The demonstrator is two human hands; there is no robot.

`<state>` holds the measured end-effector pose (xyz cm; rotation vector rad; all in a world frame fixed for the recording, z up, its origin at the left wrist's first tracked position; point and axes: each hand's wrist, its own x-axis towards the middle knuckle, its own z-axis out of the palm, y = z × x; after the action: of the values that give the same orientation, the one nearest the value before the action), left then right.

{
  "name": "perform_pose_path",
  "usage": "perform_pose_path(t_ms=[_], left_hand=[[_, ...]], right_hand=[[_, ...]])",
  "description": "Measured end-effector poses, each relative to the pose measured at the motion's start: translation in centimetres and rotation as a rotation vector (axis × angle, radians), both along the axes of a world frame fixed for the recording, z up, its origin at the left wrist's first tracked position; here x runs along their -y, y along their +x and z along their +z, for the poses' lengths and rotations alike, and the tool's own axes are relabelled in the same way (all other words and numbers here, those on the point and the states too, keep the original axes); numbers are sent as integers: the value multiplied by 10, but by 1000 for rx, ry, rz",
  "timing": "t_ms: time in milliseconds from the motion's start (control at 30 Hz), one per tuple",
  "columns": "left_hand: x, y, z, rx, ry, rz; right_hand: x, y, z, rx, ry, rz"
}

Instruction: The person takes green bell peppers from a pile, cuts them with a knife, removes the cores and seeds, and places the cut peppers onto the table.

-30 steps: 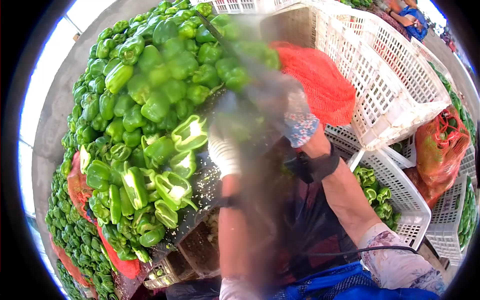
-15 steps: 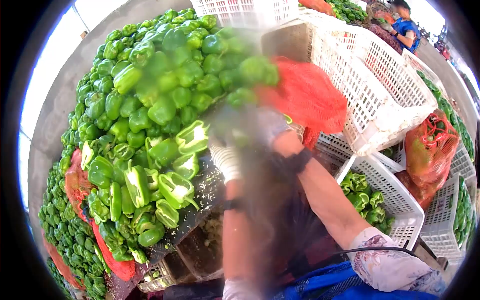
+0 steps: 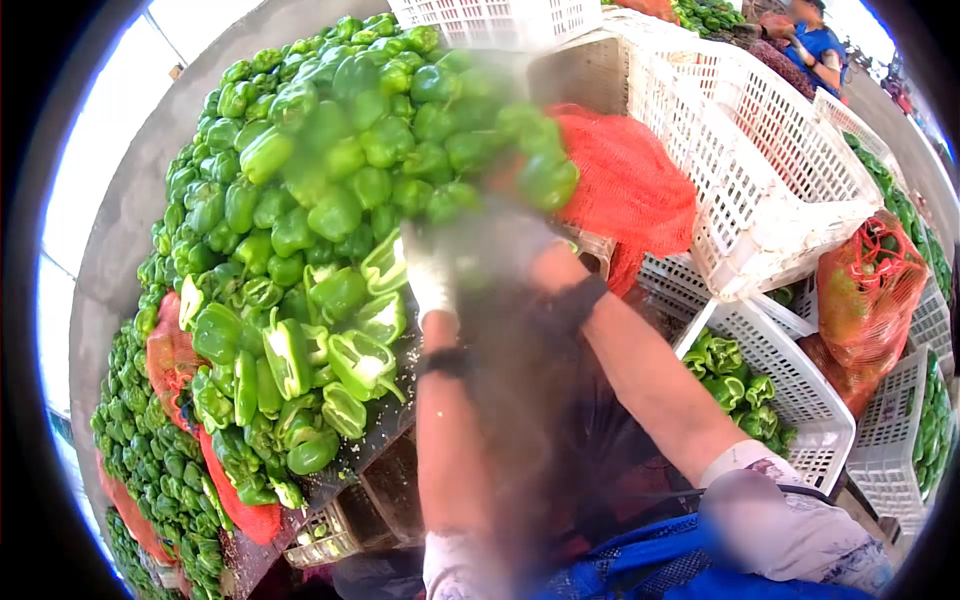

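Observation:
My left hand (image 3: pixel 430 275), in a white glove, is at the near edge of a big heap of green bell peppers (image 3: pixel 335 212), beside cut pepper halves (image 3: pixel 362 362). Close by on its right is my right hand (image 3: pixel 525 250), also gloved, near a red mesh bag (image 3: pixel 630 185). A blurred smear down the middle of the view covers the fingers of both hands. Whatever they may hold is hidden. The cut halves lie with pale cores and seeds showing, on a dark board (image 3: pixel 375 432) strewn with seeds.
White plastic crates (image 3: pixel 745 235) are stacked at the right. A lower crate (image 3: pixel 815 425) holds green peppers (image 3: pixel 735 385). A filled red mesh sack (image 3: pixel 870 290) stands beside it. Another person (image 3: pixel 822 50) in blue is at the far upper right.
My left hand has moved slightly up and left, its glove now nearer the cut halves. My right forearm has shifted a little. The whole view has turned slightly.

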<state>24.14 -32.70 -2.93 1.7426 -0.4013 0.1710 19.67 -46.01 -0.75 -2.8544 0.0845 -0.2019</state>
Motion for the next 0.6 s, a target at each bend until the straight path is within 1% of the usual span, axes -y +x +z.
perform_pose_path(t_ms=[33,100,133,167,233,267,333,433,500,533,600], left_hand=[[3,11,1,104,127,-30],[15,29,8,104,272,-58],[22,43,5,47,324,-92],[25,28,27,-27,394,-47],[28,52,1,123,378,-37],[26,38,22,74,631,75],[21,46,10,74,594,60],[16,45,3,97,536,-29],[13,42,-5,67,361,-66],[12,40,-5,78,380,-32],[9,36,-7,97,421,44]], right_hand=[[6,0,1,7,2,13],[5,-13,22,15,-3,46],[4,-23,37,14,-12,65],[8,-28,47,18,-31,81],[2,-9,11,102,56,-9],[-1,-1,-6,148,101,-50],[-16,-13,-9,235,184,-144],[-7,-40,7,284,184,-106],[-4,-50,8,395,310,-134],[-1,-70,23,465,397,-131],[13,-89,23,513,381,-140]])
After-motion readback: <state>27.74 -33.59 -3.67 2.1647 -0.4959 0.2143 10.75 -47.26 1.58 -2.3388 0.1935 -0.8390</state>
